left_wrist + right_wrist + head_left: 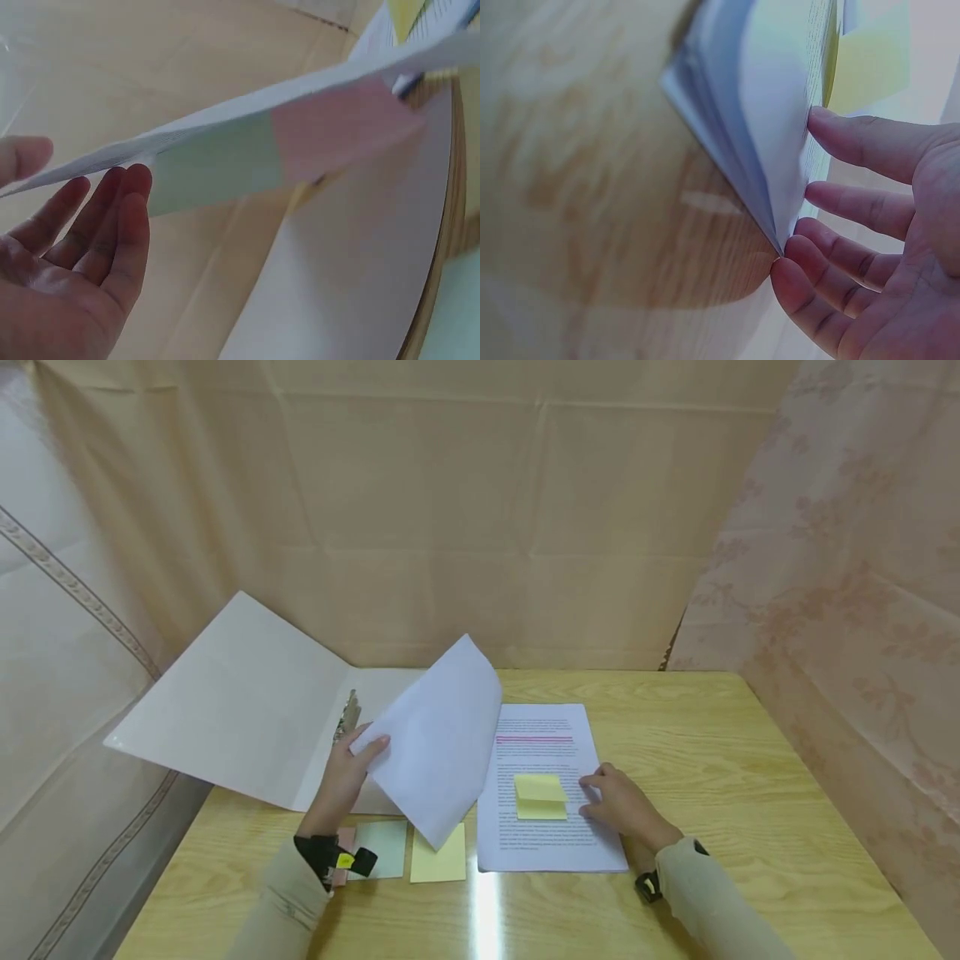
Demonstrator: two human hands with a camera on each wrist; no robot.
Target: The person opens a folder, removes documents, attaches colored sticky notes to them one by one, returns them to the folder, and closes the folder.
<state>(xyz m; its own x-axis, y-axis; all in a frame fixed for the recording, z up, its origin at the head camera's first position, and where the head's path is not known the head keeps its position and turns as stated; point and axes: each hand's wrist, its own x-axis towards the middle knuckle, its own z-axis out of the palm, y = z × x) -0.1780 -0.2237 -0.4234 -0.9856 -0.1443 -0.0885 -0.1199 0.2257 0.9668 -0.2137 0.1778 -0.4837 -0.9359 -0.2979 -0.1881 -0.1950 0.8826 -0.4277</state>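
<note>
My left hand [348, 777] pinches the left edge of a lifted, curving paper sheet [438, 727], thumb above and fingers beneath. On its underside, the left wrist view shows a green sticky note [214, 161] beside a pink sticky note [337, 131]. To the right lies a stack of printed pages [540, 852] with pink highlighted lines and a folded yellow sticky note [542, 810]. My right hand [622, 802] touches the stack's right edge, fingers loosely bent. In the right wrist view, the page corners [727, 142] are slightly spread beside the fingertips [791, 274].
An opened white binder [232, 702] lies at the left, its metal clip [347, 714] by my left hand. Along the front sit a pale green sticky pad [386, 847], a yellow pad [441, 862] and a pink pad [341, 877], partly covered. Curtains [480, 527] surround the wooden table [712, 760].
</note>
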